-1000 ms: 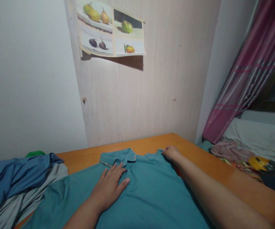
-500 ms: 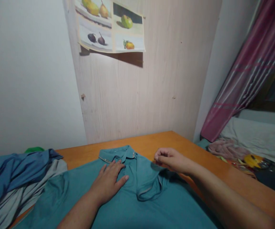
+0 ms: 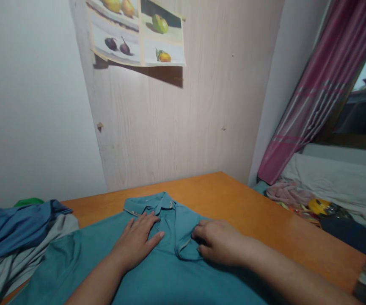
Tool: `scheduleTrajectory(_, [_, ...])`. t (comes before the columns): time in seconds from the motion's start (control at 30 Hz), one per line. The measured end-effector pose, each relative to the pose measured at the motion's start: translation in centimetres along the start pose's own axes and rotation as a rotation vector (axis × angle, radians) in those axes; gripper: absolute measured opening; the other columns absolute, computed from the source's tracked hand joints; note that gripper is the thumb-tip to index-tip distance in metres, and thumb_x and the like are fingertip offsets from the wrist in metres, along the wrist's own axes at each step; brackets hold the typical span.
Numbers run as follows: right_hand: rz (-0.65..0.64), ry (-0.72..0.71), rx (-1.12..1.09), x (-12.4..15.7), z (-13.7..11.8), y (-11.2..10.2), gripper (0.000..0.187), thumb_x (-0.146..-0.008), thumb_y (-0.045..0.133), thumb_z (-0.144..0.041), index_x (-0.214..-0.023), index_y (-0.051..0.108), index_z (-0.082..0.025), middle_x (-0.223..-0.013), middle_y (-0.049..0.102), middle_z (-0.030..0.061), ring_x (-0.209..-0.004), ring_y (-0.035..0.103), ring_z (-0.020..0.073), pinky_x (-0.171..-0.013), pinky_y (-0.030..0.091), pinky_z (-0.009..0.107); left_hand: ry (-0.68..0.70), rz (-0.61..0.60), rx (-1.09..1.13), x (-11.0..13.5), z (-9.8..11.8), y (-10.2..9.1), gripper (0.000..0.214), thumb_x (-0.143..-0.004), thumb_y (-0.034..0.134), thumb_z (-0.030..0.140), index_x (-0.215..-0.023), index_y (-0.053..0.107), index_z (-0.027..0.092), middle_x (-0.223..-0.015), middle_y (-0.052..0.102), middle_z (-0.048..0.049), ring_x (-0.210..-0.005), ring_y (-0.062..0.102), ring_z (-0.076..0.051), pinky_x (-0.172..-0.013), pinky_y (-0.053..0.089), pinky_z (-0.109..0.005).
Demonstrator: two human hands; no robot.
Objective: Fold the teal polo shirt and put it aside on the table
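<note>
Head view: shirt (image 3: 157,275) on bench (image 3: 233,199), clothes (image 3: 14,228) left. Left hand (image 3: 137,241) spread flat below collar (image 3: 147,205); right hand (image 3: 217,241) curled at folded sleeve (image 3: 183,226), cannot tell if pinching.

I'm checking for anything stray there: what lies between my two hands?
In the head view, only the teal shirt shows between the left hand and right hand, including a folded-over section by the latter.
</note>
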State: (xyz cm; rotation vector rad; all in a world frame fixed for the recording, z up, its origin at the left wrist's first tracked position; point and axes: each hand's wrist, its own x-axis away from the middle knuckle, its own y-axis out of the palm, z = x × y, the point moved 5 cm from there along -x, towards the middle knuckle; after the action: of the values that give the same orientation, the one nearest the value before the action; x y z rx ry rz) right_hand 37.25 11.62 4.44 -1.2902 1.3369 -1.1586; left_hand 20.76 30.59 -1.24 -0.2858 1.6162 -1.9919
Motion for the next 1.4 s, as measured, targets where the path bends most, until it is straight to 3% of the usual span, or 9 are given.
scheduleTrajectory(0.17, [0.011,0.168,0.064,0.8,1.3,0.0,0.068,-0.081,0.061,-0.057,-0.139,0.058,-0.023,-0.126,0.066,0.0174,-0.102,0.066,0.0344,-0.081,0.047,0.040,0.001,0.001,0.000,-0.1,-0.2,0.0,0.066,-0.092,0.039,0.070,-0.140,0.055,0.029,-0.156,0.046,-0.0087,-0.149,0.032,-0.033,-0.120,0.020,-0.061])
scheduleTrajectory(0.3, [0.038,0.282,0.112,1.9,2.4,0.2,0.081,-0.082,0.058,-0.059,-0.151,0.044,-0.019,-0.127,0.066,0.0219,-0.103,0.067,0.0374,-0.081,0.047,0.043,0.003,-0.008,-0.010,-0.3,-0.2,0.0,0.066,-0.092,0.039,0.070,-0.140,0.055,0.028,-0.157,0.044,-0.0082,-0.149,0.031,-0.032,-0.121,0.021,-0.060])
scheduleTrajectory(0.53, [0.014,0.435,0.171,4.4,4.8,0.1,0.035,-0.084,0.053,-0.033,-0.112,0.070,-0.021,-0.098,0.075,0.0155,-0.089,0.070,0.0322,-0.069,0.043,0.035,-0.007,-0.019,-0.015,-0.3,-0.1,-0.1,0.066,-0.092,0.040,0.069,-0.141,0.054,0.028,-0.159,0.042,-0.0070,-0.149,0.031,-0.032,-0.121,0.020,-0.060])
scheduleTrajectory(0.8, [0.115,0.465,0.175,3.3,5.4,0.2,0.024,-0.084,0.056,-0.031,-0.101,0.069,-0.019,-0.102,0.071,0.0148,-0.091,0.068,0.0283,-0.070,0.042,0.032,-0.001,-0.014,-0.015,-0.5,-0.1,-0.1,0.067,-0.092,0.040,0.069,-0.141,0.055,0.027,-0.157,0.044,-0.0082,-0.149,0.032,-0.032,-0.121,0.021,-0.060])
scheduleTrajectory(0.97, [0.133,0.543,0.132,1.9,7.3,1.0,0.018,-0.080,0.056,-0.017,-0.092,0.068,-0.017,-0.094,0.074,0.0160,-0.083,0.068,0.0274,-0.065,0.040,0.032,0.000,-0.017,-0.011,-0.4,0.0,-0.2,0.066,-0.092,0.041,0.069,-0.141,0.055,0.027,-0.158,0.042,-0.0085,-0.149,0.032,-0.033,-0.120,0.021,-0.060])
scheduleTrajectory(1.07, [0.242,0.568,-0.090,1.4,9.3,0.8,0.007,-0.078,0.060,-0.022,-0.076,0.065,-0.018,-0.082,0.072,0.0108,-0.077,0.066,0.0238,-0.061,0.037,0.029,-0.003,-0.016,-0.007,-0.3,0.0,-0.1,0.066,-0.092,0.040,0.070,-0.141,0.055,0.027,-0.158,0.043,-0.0088,-0.149,0.032,-0.033,-0.121,0.020,-0.060])
scheduleTrajectory(1.2, [0.406,0.708,-0.417,1.8,13.7,0.4,0.027,-0.089,0.044,-0.026,-0.066,0.057,-0.019,-0.060,0.060,0.0023,-0.056,0.057,0.0147,-0.052,0.035,0.025,-0.002,-0.017,-0.002,-0.4,-0.2,0.1,0.068,-0.091,0.039,0.072,-0.141,0.054,0.028,-0.158,0.043,-0.0083,-0.149,0.031,-0.033,-0.121,0.019,-0.061])
scheduleTrajectory(1.3, [0.456,0.809,-0.405,2.9,16.9,0.5,0.032,-0.090,0.037,-0.023,-0.062,0.054,-0.019,-0.053,0.053,0.0012,-0.050,0.051,0.0145,-0.050,0.032,0.026,0.003,-0.013,-0.001,-0.4,-0.3,0.2,0.067,-0.091,0.039,0.071,-0.140,0.055,0.029,-0.158,0.042,-0.0076,-0.149,0.031,-0.032,-0.121,0.020,-0.060])
scheduleTrajectory(1.4, [0.455,0.833,-0.375,3.9,18.7,1.3,0.022,-0.079,0.053,-0.021,-0.058,0.053,-0.019,-0.051,0.050,0.0001,-0.053,0.048,0.0146,-0.051,0.027,0.027,-0.006,-0.021,-0.008,-0.4,-0.3,0.1,0.066,-0.091,0.040,0.070,-0.140,0.055,0.028,-0.158,0.042,-0.0077,-0.149,0.031,-0.032,-0.121,0.020,-0.061])
